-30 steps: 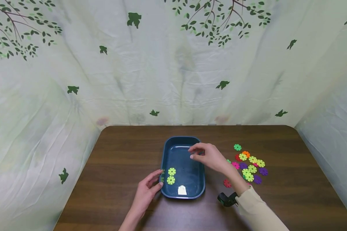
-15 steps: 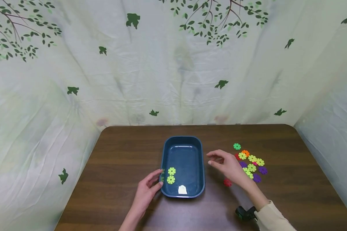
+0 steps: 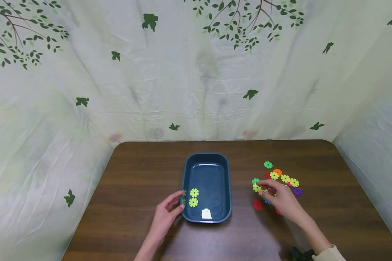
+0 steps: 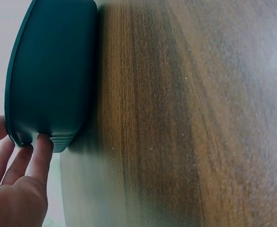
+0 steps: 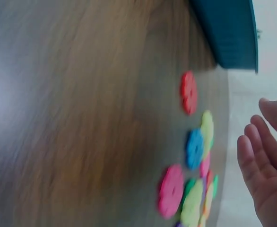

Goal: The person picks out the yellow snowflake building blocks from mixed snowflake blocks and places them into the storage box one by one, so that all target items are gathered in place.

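A blue rectangular tray (image 3: 229, 188) stands on the table. Two yellow-green flower-shaped discs (image 3: 193, 202) lie inside it, by its left wall. My left hand (image 3: 163, 215) holds the tray's left rim; in the left wrist view the thumb is at the rim and the fingers (image 4: 41, 156) lie against the outer wall. Over the scattered discs on the right hovers my right hand (image 3: 285, 201), nothing between its loosely bent fingers. A yellow-green disc (image 3: 256, 188) lies just under its fingertips. A blue disc (image 5: 194, 149) and a pink disc (image 5: 171, 191) show in the right wrist view.
Loose discs overlap in a pile, among them an orange disc (image 3: 277, 172) and a purple disc (image 3: 297, 191). Set apart are a green disc (image 3: 268, 165) and a red disc (image 3: 257, 205). A patterned cloth (image 3: 202, 90) hangs behind the brown table (image 3: 143, 174).
My right hand has moved from above the tray to the right, over the loose discs. My left hand has stayed at the tray's rim.
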The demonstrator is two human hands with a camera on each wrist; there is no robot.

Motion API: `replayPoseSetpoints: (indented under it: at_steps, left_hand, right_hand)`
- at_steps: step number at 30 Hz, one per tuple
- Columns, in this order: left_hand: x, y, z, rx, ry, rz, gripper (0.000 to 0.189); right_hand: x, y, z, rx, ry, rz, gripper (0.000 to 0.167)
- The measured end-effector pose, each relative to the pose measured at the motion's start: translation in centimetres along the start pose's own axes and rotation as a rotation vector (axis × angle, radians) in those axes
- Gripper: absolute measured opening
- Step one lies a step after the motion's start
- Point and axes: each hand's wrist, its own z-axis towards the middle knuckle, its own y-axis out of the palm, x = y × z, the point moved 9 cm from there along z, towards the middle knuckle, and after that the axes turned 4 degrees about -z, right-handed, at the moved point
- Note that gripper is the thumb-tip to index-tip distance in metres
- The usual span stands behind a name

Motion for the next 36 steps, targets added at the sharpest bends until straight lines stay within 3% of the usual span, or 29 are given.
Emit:
replayPoseSetpoints:
  at_steps: [5, 14, 26, 36]
  left_hand:
    - [0.0, 0.0, 0.1, 0.000, -0.001, 0.001, 0.045]
    - [-0.2, 0.0, 0.3, 0.007, -0.012, 0.022, 0.045]
    - [-0.3, 0.1, 0.4, 0.021, -0.031, 0.019, 0.045]
    - [-0.3, 0.4, 0.8, 0.037, -0.037, 0.033, 0.044]
  right_hand:
    - [1.6, -1.5, -1.0, -0.004, 0.013, -0.054, 0.039]
    - [5.0, -3.3, -2.0, -0.086, 0.122, -0.151, 0.035]
    - [7.2, -3.3, -1.1, -0.174, 0.095, -0.236, 0.036]
    - [7.5, -3.8, 0.1, -0.147, 0.080, -0.266, 0.027]
